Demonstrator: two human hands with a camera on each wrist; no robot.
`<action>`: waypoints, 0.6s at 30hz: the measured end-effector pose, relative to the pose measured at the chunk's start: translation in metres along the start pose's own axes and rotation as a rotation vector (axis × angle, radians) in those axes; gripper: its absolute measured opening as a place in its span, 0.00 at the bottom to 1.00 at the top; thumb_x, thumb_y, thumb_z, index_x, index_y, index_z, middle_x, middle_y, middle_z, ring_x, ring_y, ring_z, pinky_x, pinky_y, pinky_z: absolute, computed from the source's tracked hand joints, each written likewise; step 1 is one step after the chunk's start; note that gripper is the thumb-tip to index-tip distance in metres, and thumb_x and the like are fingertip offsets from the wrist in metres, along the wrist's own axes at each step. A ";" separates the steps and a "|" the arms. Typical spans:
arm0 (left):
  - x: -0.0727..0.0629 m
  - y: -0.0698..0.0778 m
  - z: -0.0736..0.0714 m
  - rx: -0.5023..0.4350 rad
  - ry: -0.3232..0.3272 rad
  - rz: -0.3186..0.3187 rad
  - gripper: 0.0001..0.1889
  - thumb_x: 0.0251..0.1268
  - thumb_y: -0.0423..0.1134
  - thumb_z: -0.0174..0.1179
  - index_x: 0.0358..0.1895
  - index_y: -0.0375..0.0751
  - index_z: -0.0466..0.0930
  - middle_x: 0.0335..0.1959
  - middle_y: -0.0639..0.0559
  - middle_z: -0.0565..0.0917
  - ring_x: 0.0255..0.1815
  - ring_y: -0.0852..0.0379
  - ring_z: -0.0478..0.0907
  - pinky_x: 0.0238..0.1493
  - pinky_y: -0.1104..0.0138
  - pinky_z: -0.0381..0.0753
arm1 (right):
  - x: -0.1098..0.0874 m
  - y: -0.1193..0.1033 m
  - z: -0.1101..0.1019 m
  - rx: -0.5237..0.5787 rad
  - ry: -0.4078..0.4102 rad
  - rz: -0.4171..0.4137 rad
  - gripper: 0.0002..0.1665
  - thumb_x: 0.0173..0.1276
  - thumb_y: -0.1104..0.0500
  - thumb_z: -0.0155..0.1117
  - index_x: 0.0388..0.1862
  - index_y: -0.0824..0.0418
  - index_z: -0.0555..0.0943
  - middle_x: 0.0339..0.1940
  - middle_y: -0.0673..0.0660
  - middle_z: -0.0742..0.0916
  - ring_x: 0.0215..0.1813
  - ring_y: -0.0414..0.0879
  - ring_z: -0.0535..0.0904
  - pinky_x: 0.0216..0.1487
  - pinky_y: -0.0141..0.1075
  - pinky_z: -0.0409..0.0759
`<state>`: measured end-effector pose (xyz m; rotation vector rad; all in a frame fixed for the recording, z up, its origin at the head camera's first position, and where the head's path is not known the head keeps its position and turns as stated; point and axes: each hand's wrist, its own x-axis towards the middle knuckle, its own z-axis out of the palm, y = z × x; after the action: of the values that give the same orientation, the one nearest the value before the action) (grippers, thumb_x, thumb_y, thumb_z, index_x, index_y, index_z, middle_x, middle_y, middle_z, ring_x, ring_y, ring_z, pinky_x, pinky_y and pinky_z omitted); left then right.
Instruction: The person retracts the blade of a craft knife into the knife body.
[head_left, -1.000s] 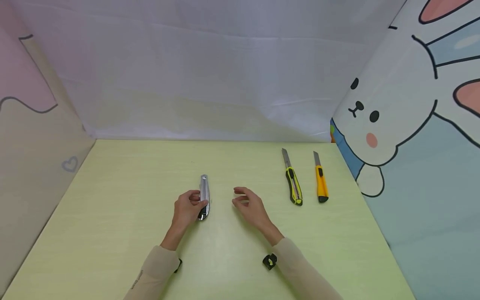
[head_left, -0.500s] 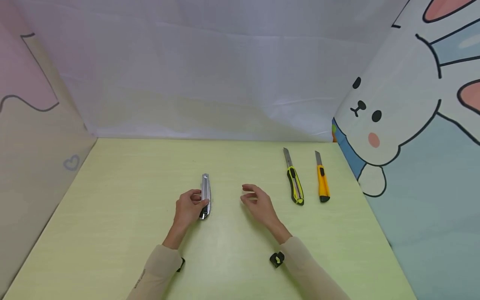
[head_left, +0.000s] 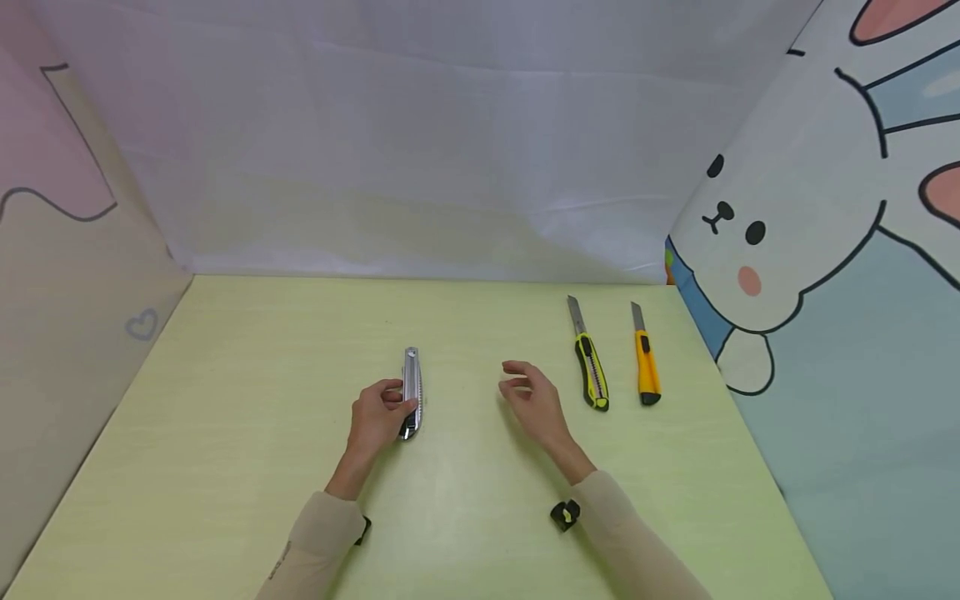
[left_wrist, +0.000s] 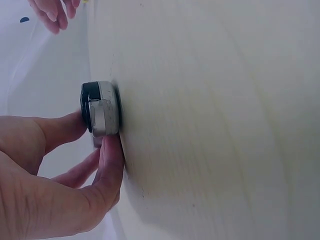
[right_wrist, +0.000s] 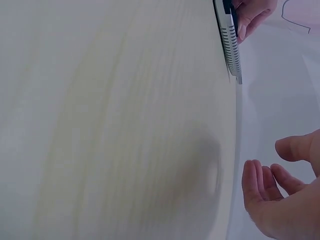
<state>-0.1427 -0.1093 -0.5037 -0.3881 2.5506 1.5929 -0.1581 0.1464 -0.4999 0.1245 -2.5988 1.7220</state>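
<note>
My left hand grips a silver and black utility knife near its lower end, thumb on top and fingers along its left side. No blade shows out of its tip. In the left wrist view the knife's end sits right at the tabletop, between thumb and fingers. My right hand hovers over the table with relaxed, slightly bent fingers and holds nothing. To its right lies a green and black utility knife, blade out, and beyond that a yellow utility knife, blade out as well.
The pale yellow-green table meets a white cloth backdrop along its far edge. A printed panel with a cartoon rabbit borders the right side, and a pinkish panel borders the left.
My right hand has drifted to the right, away from the silver knife and toward the green one. The left hand and its knife stay in nearly the same place.
</note>
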 end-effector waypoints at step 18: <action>-0.003 0.004 0.000 0.017 0.001 0.007 0.22 0.66 0.31 0.69 0.61 0.27 0.78 0.47 0.35 0.85 0.46 0.44 0.84 0.43 0.58 0.86 | 0.007 0.012 -0.020 -0.018 0.054 0.035 0.20 0.74 0.66 0.65 0.62 0.70 0.79 0.59 0.66 0.84 0.57 0.56 0.82 0.62 0.47 0.80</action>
<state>-0.1412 -0.1078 -0.4998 -0.3789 2.5676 1.5725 -0.1664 0.1690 -0.5025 0.0319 -2.5931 1.6870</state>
